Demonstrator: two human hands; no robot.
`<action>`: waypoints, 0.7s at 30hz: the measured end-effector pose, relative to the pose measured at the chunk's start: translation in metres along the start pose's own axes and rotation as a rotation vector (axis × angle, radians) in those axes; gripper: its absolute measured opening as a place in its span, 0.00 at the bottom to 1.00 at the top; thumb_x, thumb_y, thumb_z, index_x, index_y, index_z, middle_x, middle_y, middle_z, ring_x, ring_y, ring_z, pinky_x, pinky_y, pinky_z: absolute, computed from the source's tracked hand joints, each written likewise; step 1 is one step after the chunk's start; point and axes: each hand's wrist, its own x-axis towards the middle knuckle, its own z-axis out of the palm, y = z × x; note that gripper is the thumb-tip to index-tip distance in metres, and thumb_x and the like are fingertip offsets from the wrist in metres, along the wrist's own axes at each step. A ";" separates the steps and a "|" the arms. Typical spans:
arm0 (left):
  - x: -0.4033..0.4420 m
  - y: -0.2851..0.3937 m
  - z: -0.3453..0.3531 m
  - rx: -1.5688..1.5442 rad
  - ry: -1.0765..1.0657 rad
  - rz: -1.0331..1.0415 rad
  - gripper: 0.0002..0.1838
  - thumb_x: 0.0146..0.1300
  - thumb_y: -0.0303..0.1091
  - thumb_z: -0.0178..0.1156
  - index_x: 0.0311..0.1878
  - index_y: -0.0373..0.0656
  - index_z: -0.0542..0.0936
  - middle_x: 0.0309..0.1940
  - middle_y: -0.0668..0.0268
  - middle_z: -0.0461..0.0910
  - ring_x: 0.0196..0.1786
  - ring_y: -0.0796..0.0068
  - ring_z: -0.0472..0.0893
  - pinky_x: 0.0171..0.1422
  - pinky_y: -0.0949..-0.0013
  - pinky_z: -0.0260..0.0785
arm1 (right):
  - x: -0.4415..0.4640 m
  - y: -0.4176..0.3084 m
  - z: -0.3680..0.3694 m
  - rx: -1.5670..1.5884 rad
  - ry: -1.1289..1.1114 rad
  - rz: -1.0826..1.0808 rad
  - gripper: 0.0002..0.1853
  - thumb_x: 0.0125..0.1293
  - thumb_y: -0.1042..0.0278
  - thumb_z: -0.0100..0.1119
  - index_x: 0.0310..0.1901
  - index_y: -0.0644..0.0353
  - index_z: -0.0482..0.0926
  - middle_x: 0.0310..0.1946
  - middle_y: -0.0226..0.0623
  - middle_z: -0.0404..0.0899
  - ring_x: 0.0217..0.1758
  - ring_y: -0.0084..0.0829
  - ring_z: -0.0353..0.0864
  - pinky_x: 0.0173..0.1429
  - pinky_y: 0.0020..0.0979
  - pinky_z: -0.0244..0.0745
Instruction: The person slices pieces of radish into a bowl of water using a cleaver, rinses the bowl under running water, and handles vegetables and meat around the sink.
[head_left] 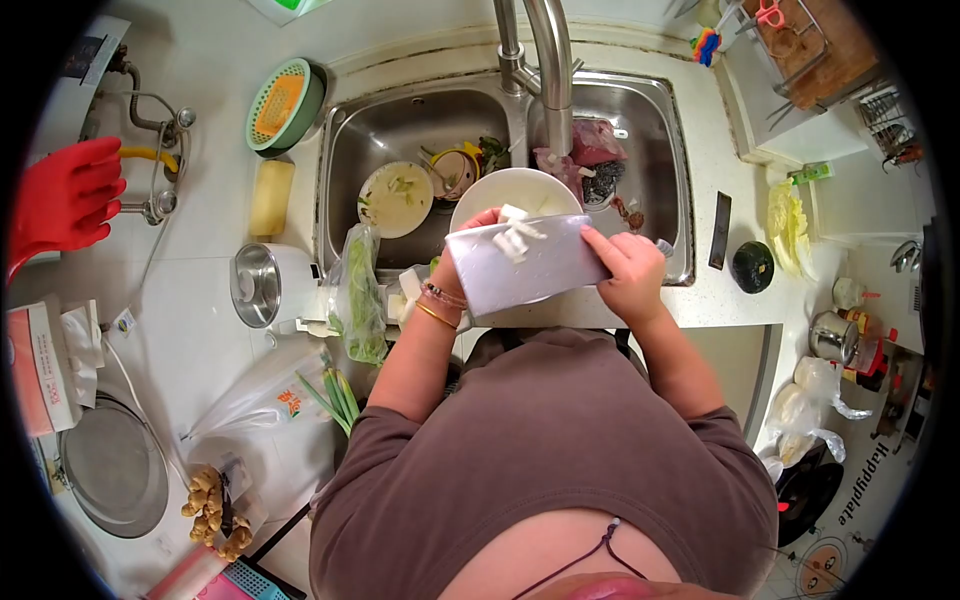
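A wide, shiny cleaver (525, 275) is tilted in front of a white bowl (515, 185) at the sink. My right hand (635, 275) is closed on the cleaver's handle end, with a finger along the blade. Several white strips of food (516, 236) lie at the blade's upper edge, over the bowl. My left hand (452, 268) is at the blade's left end, partly behind it. Its bent fingers show near the strips and the bowl; what they grip is hidden.
In the left basin of the sink (335, 150) lies a plate with scraps (395, 200). Pink plastic bags (598, 142) are in the right basin. Bagged greens (360, 290) lie left of my arm. A dark green round vegetable (752, 268) and leaves (788, 228) are at right.
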 end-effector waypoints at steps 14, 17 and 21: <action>-0.030 -0.003 0.014 -0.068 -0.016 0.057 0.29 0.68 0.37 0.56 0.69 0.37 0.64 0.62 0.53 0.73 0.61 0.64 0.77 0.62 0.63 0.76 | 0.032 -0.032 0.015 0.095 0.033 -0.160 0.30 0.34 0.74 0.59 0.47 0.57 0.84 0.19 0.30 0.68 0.23 0.35 0.72 0.29 0.35 0.65; -0.027 -0.016 0.008 -0.154 -0.027 0.162 0.29 0.67 0.34 0.58 0.70 0.43 0.64 0.60 0.55 0.75 0.58 0.63 0.79 0.60 0.63 0.76 | 0.034 -0.037 0.010 0.097 0.016 -0.204 0.30 0.34 0.72 0.59 0.48 0.57 0.84 0.19 0.31 0.68 0.23 0.34 0.72 0.28 0.35 0.65; -0.018 -0.009 0.000 -0.184 0.131 0.149 0.26 0.67 0.31 0.60 0.67 0.47 0.67 0.53 0.60 0.78 0.52 0.67 0.81 0.56 0.64 0.77 | 0.029 -0.042 0.014 0.126 -0.016 -0.231 0.31 0.34 0.71 0.59 0.49 0.57 0.83 0.19 0.30 0.68 0.23 0.33 0.73 0.28 0.35 0.65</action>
